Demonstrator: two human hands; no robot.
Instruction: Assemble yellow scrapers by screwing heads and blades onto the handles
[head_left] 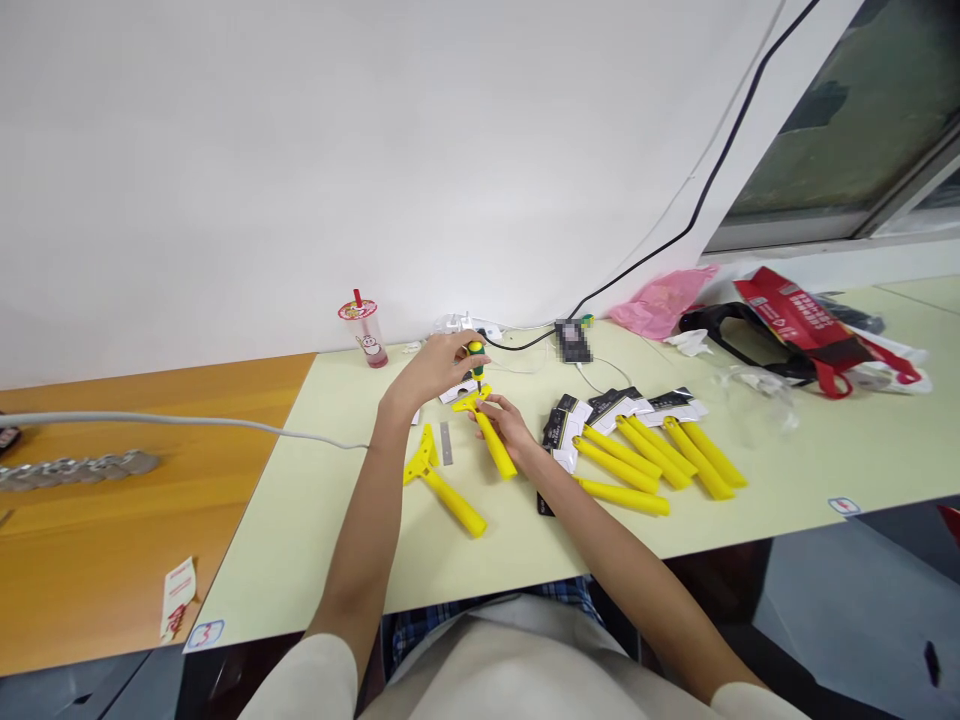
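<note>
My left hand [442, 368] is closed around a screwdriver [478, 362] with a green and yellow handle, held upright with its tip down on the head of a yellow scraper [495, 446]. Around that scraper's neck, my right hand [508, 422] is closed, keeping the handle pointed toward me. A second yellow scraper [454, 500] lies on the table to the left, its head toward the wall. Beside it rests a flat grey metal blade [446, 443]. Any screw under the screwdriver tip is too small to make out.
Several yellow scrapers [637, 455] with black-and-white packaging lie at the right. A drink cup [364, 335] with a red straw stands near the wall. Farther right are a pink plastic bag [664, 302] and a red bag [799, 315]. A black cable [697, 210] runs down to the tabletop.
</note>
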